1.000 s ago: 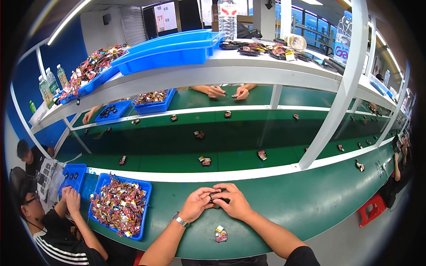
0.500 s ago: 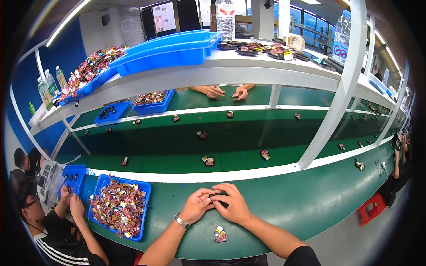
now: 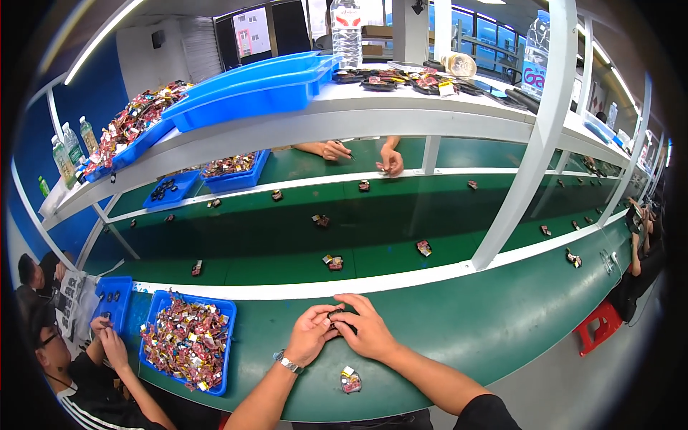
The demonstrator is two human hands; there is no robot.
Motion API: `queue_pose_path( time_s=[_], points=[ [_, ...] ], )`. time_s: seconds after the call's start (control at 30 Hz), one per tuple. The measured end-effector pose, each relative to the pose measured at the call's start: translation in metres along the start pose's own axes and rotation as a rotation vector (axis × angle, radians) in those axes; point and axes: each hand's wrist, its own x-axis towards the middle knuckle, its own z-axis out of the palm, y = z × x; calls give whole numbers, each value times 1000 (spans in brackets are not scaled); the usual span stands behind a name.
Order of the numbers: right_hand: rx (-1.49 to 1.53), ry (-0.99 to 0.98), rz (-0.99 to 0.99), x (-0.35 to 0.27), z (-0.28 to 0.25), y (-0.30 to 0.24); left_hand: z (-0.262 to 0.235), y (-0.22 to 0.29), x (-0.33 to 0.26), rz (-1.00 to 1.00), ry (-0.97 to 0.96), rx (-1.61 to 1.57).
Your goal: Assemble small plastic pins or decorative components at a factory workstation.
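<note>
Here, left hand and right hand grasp a dark part, long axis hidden

Black part, green tabletop

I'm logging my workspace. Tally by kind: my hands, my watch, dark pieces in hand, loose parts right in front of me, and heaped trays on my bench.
Left hand and right hand: 2
Watch: 1
Dark piece, partly hidden: 1
Loose part: 1
Heaped blue tray: 1
Total: 6
</note>
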Motion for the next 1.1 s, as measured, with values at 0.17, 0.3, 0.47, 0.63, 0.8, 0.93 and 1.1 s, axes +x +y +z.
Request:
queue_pose_path(
  time_s=[0.17, 0.3, 0.47, 0.63, 0.8, 0.93, 1.1],
  points=[
    [-101, 46, -76, 3, 0, -1, -3, 0, 0, -46, 35, -16],
    [-193, 69, -122, 3, 2, 2, 1, 1, 1, -47, 56, -4],
    [-205, 65, -105, 3, 4, -4, -2, 0, 1, -55, 33, 6],
    [-278, 55, -98, 0, 8, -2, 1, 1, 1, -64, 29, -10],
    [-328, 60, -134, -1, 8, 1, 1, 0, 1, -68, 51, 10],
    [-343, 68, -154, -1, 8, 0, 3, 1, 1, -63, 52, 25],
    [-366, 79, -140, -3, 11, 0, 3, 0, 0, -58, 65, 33]
  ],
)
